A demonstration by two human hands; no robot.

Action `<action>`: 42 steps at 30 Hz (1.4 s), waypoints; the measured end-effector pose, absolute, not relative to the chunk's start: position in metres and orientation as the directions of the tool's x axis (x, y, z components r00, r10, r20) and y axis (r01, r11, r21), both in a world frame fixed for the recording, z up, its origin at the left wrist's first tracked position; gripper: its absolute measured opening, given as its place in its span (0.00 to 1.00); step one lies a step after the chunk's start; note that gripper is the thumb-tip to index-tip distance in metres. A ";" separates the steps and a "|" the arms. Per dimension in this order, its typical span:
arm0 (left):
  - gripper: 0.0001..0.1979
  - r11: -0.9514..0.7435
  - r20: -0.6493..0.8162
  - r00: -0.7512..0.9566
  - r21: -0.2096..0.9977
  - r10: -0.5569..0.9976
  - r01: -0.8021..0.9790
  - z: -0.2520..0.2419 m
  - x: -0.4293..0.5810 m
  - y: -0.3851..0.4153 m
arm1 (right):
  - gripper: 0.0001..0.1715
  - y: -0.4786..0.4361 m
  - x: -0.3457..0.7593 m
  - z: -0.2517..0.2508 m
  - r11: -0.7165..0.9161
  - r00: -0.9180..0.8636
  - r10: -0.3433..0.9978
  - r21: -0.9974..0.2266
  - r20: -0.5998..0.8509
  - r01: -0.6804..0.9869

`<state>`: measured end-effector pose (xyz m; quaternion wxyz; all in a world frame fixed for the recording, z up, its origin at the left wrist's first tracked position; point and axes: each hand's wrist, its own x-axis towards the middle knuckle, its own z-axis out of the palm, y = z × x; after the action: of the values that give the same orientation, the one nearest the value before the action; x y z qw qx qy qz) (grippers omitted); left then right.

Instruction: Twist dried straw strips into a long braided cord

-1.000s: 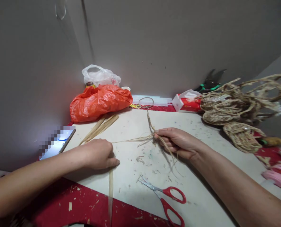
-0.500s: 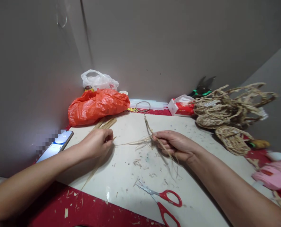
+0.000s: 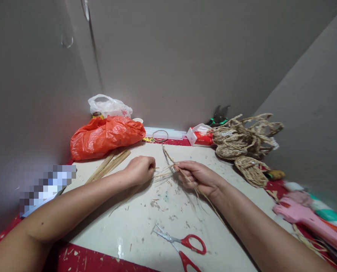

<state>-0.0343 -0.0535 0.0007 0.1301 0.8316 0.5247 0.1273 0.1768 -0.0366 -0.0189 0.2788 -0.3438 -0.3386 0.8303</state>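
Between the thumb and fingers of my right hand (image 3: 198,177) is a short plant-fibre cord (image 3: 168,154). Its twisted end points up and away, and loose strands trail below the hand. My left hand (image 3: 141,170) is closed in a pinch to the left, with thin fibre ends showing at its fingertips; part of its grip is hidden. Fine strands stretch across the gap between both hands. Red-handled scissors (image 3: 174,239) lie partly spread on the white board (image 3: 140,226) nearer to me. Flat dried strips (image 3: 111,166) rest beyond my left forearm.
An orange plastic bag (image 3: 108,138) and a white bag (image 3: 110,107) sit back left, a phone (image 3: 43,198) at left. Bundled fibre rope (image 3: 236,141), a red tissue pack (image 3: 201,136) and pliers (image 3: 219,117) stand back right. A pink glue gun (image 3: 307,215) lies far right. Grey walls enclose the table.
My left hand has moved right, closer to my right hand, and the strands between them are shorter and slacker. My right hand still grips the cord. The view has shifted, showing more at right.
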 end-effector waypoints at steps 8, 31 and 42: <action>0.10 -0.472 0.041 0.482 0.292 0.875 0.832 -0.011 -0.005 -0.051 | 0.10 -0.037 0.177 -0.017 -0.593 -0.599 0.711 -0.772 -0.369 -0.229; 0.08 -0.122 -0.025 0.245 0.816 0.969 0.565 0.001 -0.040 -0.036 | 0.10 -0.035 0.180 -0.023 -0.572 -0.601 0.712 -0.797 -0.364 -0.194; 0.09 -0.062 -0.029 0.232 0.924 0.972 0.377 -0.018 -0.042 -0.036 | 0.12 -0.035 0.177 -0.023 -0.569 -0.609 0.706 -0.802 -0.362 -0.183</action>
<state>-0.0420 -0.0356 -0.0175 0.4442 0.6470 0.5213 0.3351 0.1772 -0.0349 -0.0228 0.2729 -0.3481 -0.3757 0.8144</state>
